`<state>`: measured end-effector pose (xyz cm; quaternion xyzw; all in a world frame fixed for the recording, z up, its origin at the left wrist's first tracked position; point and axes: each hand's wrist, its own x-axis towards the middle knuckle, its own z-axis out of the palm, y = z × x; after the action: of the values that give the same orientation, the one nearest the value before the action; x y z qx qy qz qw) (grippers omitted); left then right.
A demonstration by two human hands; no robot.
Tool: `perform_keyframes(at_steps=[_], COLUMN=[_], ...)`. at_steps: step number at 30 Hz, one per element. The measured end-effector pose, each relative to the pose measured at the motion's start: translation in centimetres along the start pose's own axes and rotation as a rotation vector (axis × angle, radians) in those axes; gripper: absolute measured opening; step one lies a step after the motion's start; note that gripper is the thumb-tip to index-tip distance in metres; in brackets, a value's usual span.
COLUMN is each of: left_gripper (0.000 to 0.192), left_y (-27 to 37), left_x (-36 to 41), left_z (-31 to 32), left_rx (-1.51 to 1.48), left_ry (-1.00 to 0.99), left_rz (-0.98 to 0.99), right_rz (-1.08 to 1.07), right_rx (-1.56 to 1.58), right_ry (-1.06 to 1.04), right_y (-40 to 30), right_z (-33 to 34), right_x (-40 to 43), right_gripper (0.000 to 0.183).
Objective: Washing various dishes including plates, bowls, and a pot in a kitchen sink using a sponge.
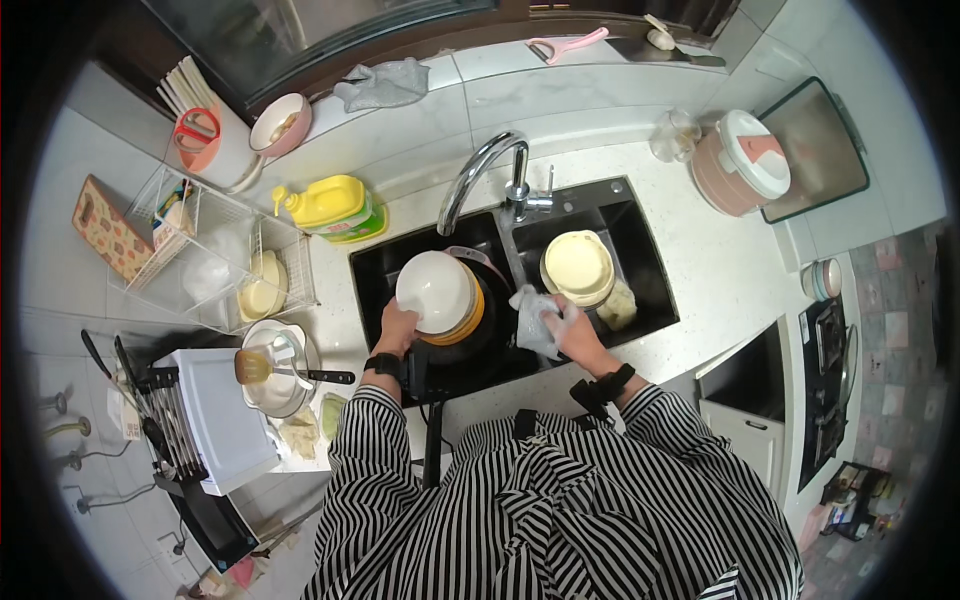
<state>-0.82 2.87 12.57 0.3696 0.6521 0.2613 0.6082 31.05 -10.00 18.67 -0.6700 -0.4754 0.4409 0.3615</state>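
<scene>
My left hand (398, 328) grips the rim of a white dish (433, 289), which sits over orange-edged dishes (469, 322) above the left basin of a black double sink (360, 300). Below them is a dark pan (491, 330), largely hidden. In my right hand (576, 334) is a wet grey cloth (536, 322), bunched near the divider between the basins. Pale yellow bowls (577, 264) are stacked in the right basin, with a yellowish cloth (618, 306) beside them.
A chrome faucet (517, 184) arches over the left basin. Behind the sink's left corner stands a yellow-green detergent jug (337, 210). A glass pot with utensils (277, 375) and a white wire rack (300, 262) are on the left. A pink lidded container (724, 176) is at right.
</scene>
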Motion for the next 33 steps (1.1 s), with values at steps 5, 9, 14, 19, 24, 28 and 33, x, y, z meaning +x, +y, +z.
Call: perform_keyframes(at_steps=[5,9,14,19,24,28,33], left_gripper=[0.054,0.061,0.074,0.056,0.045,0.045,0.05], left_y=[2.1,2.7,3.1,1.8,0.4,0.2,1.9], left_x=[-5.6,-9.9,-13.8,-13.9,-13.0,-12.4,-14.4], left_z=[1.1,2.8,5.4,5.4,6.9,9.7,10.3], left_rx=[-0.433,-0.61,-0.947,-0.882,-0.585,-0.506,-0.323], left_ry=[-0.327,-0.534,-0.544,-0.185,-0.061,-0.031,0.117], left_rz=[-0.08,-0.142,-0.088,-0.042,0.288,0.347,0.334], right_rz=[-0.045,0.052,0.135,-0.137,-0.687,-0.715,-0.386], right_rx=[0.245,0.493,0.752,0.154,-0.401,-0.602,-0.714], right_ry=[0.077,0.017,-0.021,0.295,0.315,0.097,-0.414], right_y=[-4.8,-6.0,-4.5,-6.5,-10.2,-4.5,-7.5], right_z=[1.2,3.1,4.7,3.2,2.6,5.0,5.3], right_x=[1.4,2.6,2.3,0.8,-0.9,1.3,-1.5], right_gripper=[0.029,0.026,0.028,0.027,0.032,0.017,0.037])
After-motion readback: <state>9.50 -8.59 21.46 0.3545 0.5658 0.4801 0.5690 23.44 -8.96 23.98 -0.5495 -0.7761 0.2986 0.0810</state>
